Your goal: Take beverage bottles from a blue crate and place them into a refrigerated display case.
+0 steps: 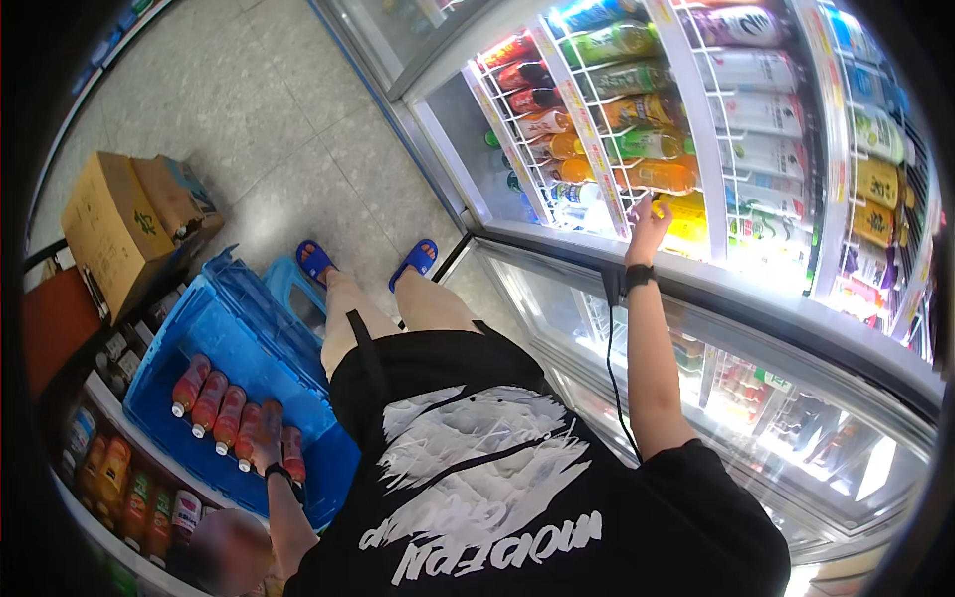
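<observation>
My left hand (pixel 264 451), blurred by motion, reaches into a blue plastic crate (pixel 246 298) and grips a reddish drink bottle (pixel 272 418). Beside it in the crate lie several pink-red drink bottles (pixel 227 419) with white caps, side by side. On the other side, my right hand (pixel 647 224) is inside a lit drinks cooler (pixel 724 134), at the front of a wire-fronted shelf. Its fingers curl beside yellow bottles (pixel 688 224), and a yellow cap shows between thumb and finger. Whether they grip that cap I cannot tell.
A glass cooler door (pixel 537 291) stands beside my right arm, with a black cable (pixel 612 373) hanging down. Cardboard boxes (pixel 119 224) sit beyond the crate. Near my feet is a light-blue plastic stool (pixel 287 280). Shelves of bottles (pixel 116 470) line the left.
</observation>
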`<move>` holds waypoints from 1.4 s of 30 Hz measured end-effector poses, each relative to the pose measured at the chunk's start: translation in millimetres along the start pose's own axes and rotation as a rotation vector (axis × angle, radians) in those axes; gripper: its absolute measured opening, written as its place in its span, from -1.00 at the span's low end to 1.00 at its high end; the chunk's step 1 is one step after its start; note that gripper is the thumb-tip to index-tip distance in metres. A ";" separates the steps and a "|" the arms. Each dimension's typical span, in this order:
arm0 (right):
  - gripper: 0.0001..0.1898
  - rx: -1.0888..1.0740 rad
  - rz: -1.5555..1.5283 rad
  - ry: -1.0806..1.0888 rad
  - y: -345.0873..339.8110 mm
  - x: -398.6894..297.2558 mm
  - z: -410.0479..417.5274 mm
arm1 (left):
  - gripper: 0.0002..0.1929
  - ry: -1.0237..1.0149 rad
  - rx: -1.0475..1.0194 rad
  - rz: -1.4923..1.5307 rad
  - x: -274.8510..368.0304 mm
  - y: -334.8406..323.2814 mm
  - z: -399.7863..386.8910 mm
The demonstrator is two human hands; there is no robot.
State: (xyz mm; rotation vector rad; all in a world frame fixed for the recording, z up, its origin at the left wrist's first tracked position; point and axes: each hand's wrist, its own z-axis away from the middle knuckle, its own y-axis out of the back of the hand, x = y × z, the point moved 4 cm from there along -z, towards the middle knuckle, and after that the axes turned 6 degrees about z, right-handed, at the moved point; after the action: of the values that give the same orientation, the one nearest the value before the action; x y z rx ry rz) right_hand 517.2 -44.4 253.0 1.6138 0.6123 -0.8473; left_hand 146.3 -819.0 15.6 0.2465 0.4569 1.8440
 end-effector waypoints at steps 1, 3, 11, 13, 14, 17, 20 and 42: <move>-0.39 0.056 -0.080 0.047 0.7 -3.5 -11.2 | -0.33 0.036 0.119 -0.118 -12.0 9.0 1.4; -0.32 0.241 0.109 0.149 0.0 0.8 -51.0 | -0.31 0.049 0.301 -0.169 -30.7 19.2 9.6; -0.14 0.457 0.144 0.004 -9.2 16.0 -96.6 | -0.65 -0.295 0.797 0.132 19.5 59.7 71.7; -0.17 0.417 0.130 0.113 -11.6 7.5 -93.6 | -0.63 -0.459 0.819 0.199 64.3 67.6 97.9; -0.22 0.419 0.065 0.143 -11.9 3.2 -91.5 | -0.60 -0.526 0.810 0.214 87.4 70.4 109.7; -0.24 0.475 -0.115 0.168 -14.4 -8.4 -77.3 | -0.62 -0.739 0.697 0.351 156.1 78.4 133.8; -0.21 0.515 -0.026 0.140 -14.8 -23.8 -47.4 | -0.66 -0.705 0.547 0.551 200.5 82.4 138.9; -0.28 0.351 -0.019 0.023 -32.4 -27.5 -18.3 | -0.70 -0.957 0.156 0.670 306.3 79.4 151.4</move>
State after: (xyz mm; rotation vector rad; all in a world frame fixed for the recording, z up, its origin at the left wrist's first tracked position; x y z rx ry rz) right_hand 479.3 -18.2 257.0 1.9377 0.5146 -0.9924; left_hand 40.0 -521.6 168.2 1.4443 -0.1922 2.0454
